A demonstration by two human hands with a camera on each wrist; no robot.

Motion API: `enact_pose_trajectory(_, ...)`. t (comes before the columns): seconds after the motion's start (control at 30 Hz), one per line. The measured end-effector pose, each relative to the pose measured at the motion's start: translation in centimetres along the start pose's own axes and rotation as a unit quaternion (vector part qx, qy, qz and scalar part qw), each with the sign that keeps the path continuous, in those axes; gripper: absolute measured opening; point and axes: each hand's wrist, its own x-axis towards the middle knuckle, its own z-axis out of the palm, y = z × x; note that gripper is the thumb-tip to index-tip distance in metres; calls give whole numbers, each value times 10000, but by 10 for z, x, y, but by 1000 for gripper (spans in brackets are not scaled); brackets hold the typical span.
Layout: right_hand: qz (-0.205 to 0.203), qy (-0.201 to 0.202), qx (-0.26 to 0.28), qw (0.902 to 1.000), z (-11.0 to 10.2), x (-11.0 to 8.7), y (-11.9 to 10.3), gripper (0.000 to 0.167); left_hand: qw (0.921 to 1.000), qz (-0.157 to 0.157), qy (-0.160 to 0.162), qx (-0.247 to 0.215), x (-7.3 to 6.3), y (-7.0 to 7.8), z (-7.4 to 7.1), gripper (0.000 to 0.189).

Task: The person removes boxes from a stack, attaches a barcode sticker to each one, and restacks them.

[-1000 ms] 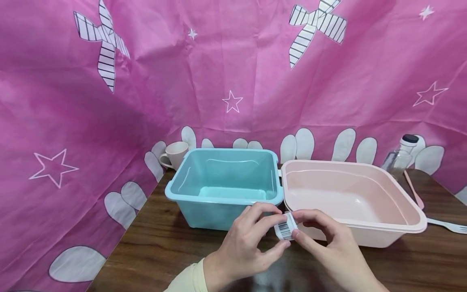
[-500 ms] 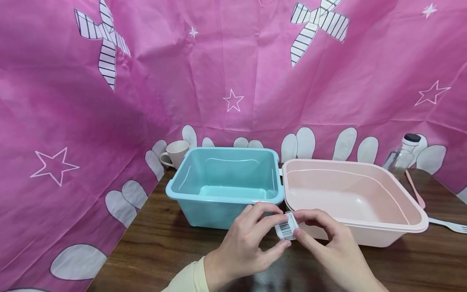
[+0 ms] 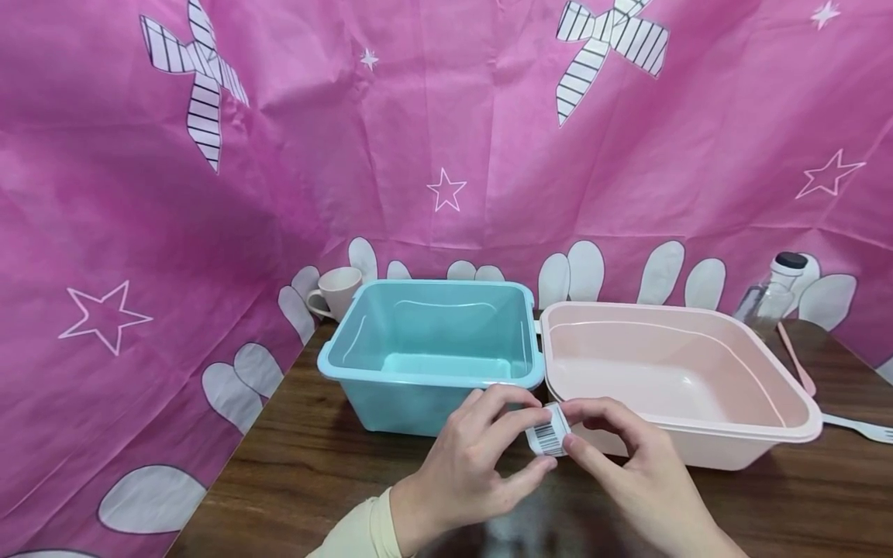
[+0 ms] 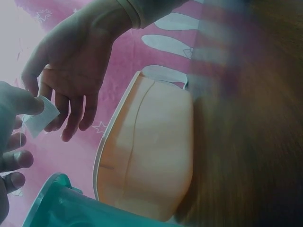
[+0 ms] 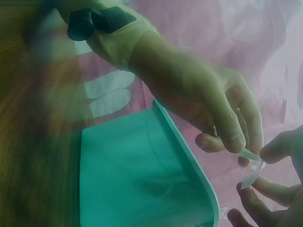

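Between both hands is a small white piece with a barcode (image 3: pixel 548 434), held over the table in front of the two tubs. My left hand (image 3: pixel 474 457) pinches its left side with thumb and fingertips. On the opposite side, my right hand (image 3: pixel 638 465) pinches its edge between thumb and index finger. Seen from the left wrist, the white piece (image 4: pixel 42 117) shows a plain pale face, and the right hand (image 4: pixel 78 66) reaches in from above. In the right wrist view a thin, pale flap (image 5: pixel 251 177) hangs by the right fingertips; the left hand (image 5: pixel 208 104) grips beside it.
A teal tub (image 3: pixel 425 403) stands behind the left hand, and a pink basin (image 3: pixel 718 449) adjoins it on the right. A white mug (image 3: pixel 339 291) sits back left. At the right are a glass bottle (image 3: pixel 763 302), a pink utensil (image 3: pixel 794 356) and a white fork (image 3: pixel 858 428).
Both hands keep the same hold on the white barcode piece. The head view has shifted very slightly; nothing else visibly moves.
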Motion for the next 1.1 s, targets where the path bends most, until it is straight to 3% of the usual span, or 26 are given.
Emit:
enact_pose_trajectory(0.47, 140, 69, -9, 9999, -2, 0, -1, 33, 10000, -27, -40, 51, 1, 0, -1, 45)
enact_pose_trajectory(1.1, -236, 211, 237, 9992, -4, 2, -5, 35, 10000, 21, 40, 76, 0, -2, -1, 44)
